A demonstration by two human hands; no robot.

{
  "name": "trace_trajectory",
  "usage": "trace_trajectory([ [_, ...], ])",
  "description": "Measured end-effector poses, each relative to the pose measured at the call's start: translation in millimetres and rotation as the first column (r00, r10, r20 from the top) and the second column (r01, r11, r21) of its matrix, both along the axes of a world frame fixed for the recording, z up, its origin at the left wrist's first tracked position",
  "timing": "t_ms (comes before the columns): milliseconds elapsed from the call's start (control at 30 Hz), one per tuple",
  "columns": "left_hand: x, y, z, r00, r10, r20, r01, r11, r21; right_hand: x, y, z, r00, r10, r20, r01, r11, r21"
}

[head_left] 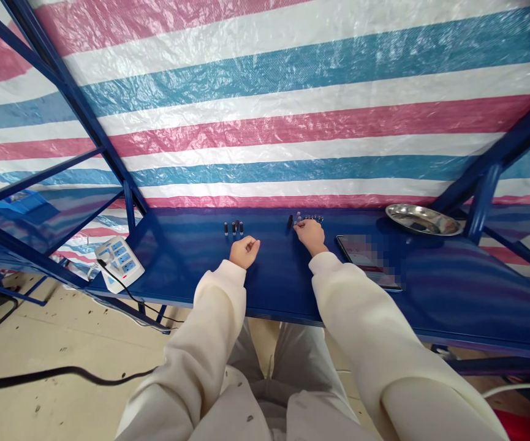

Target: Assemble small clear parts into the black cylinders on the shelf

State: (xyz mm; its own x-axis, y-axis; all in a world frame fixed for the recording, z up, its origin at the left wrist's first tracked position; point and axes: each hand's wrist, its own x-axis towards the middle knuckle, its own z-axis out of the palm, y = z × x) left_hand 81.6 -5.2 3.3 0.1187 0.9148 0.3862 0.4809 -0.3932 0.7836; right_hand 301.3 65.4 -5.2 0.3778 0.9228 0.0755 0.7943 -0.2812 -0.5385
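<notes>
Head view: left hand [245, 251] curls loosely, right hand [310, 235] gathers fingertips, pinch unreadable on both; grouped black cylinders [234, 228] centre-left seem done, small shiny pieces [315, 218] centre-right outstanding.

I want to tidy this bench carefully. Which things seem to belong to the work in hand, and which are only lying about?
Seemingly in use:
- small dark cylinders, near the left hand
- black piece and small shiny pieces, near the right hand

Probably just lying about:
- tablet-like device
- metal dish
- power strip
</notes>
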Motion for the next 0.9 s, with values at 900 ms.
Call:
trace_trajectory([
  [900, -3, 6, -5.6, 0.983, 0.174, 0.064, -0.178, 0.983, 0.053, -39, -25, 27.1, 0.928, 0.367, -0.059, -0.36, 0.926, 0.111],
])
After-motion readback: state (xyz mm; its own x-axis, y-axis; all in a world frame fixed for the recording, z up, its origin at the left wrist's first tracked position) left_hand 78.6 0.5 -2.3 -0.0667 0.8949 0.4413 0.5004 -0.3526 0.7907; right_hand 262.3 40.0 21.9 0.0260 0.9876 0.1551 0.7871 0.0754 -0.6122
